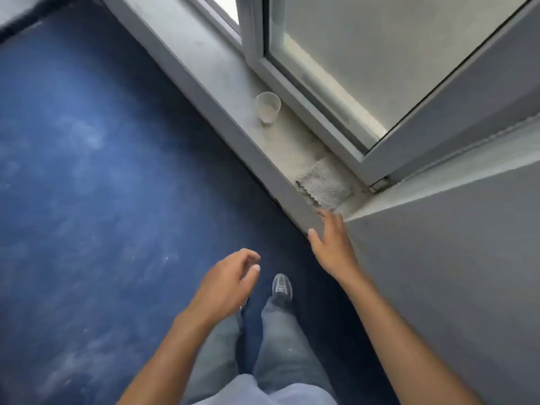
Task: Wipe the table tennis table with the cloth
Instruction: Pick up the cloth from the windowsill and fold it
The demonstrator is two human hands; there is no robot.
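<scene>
Cloth (324, 186) is lying on the sill (210, 62). Right hand (333, 249) is reaching to pick it up, fingers straight and empty; left hand (228, 282) is hanging slack, empty.

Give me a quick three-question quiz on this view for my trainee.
1. True or false: the right hand grips the cloth.
2. What stands on the sill, farther along from the cloth? A) a bottle B) a cup C) a paddle
3. Fill in: the left hand holds ____.

Key:
1. False. The fingers are straight and reach toward the cloth, which lies flat on the sill.
2. B.
3. Nothing. Its fingers are loosely curled in the air.
</scene>
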